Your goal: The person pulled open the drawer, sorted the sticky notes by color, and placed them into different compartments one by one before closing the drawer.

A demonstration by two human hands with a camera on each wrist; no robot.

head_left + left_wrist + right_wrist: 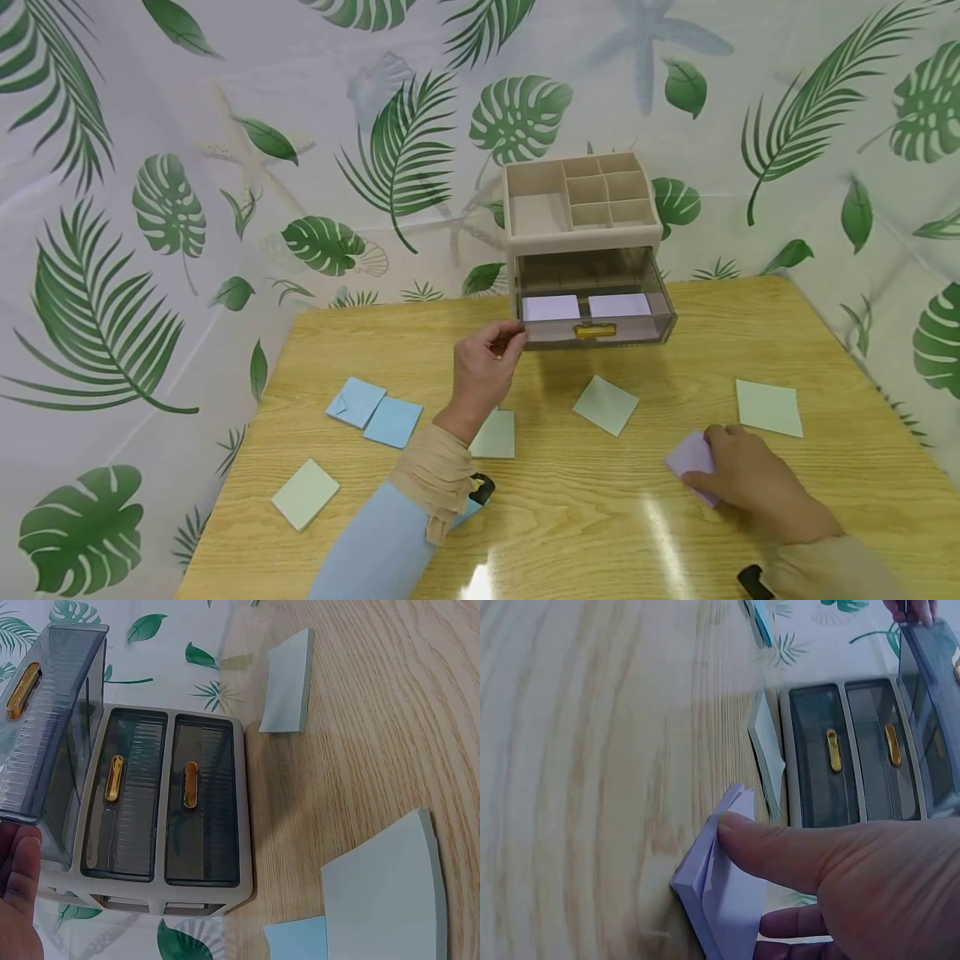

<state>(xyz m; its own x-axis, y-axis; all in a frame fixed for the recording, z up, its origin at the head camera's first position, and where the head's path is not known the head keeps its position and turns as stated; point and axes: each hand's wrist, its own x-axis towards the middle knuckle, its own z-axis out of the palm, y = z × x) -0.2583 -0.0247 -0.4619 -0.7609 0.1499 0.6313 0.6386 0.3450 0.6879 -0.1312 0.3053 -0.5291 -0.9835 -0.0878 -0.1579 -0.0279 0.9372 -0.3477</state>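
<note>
My left hand (483,367) pinches the left front corner of the top drawer (637,331), a see-through drawer with a gold handle, pulled out of a cream desktop organizer (581,242). Two light purple pads (550,307) lie side by side inside that drawer. At the right of the table, my right hand (742,471) grips a purple sticky note pad (686,457) between thumb and fingers. In the right wrist view, the thumb presses on the pad (735,900) and its sheets fan apart slightly at the top edge.
Pale green pads lie around the table, one (606,406) before the organizer, one (768,408) at right, one (305,494) at left and one (495,435) partly behind my left wrist. Two blue pads (393,422) sit at left. Two lower drawers (202,832) are closed.
</note>
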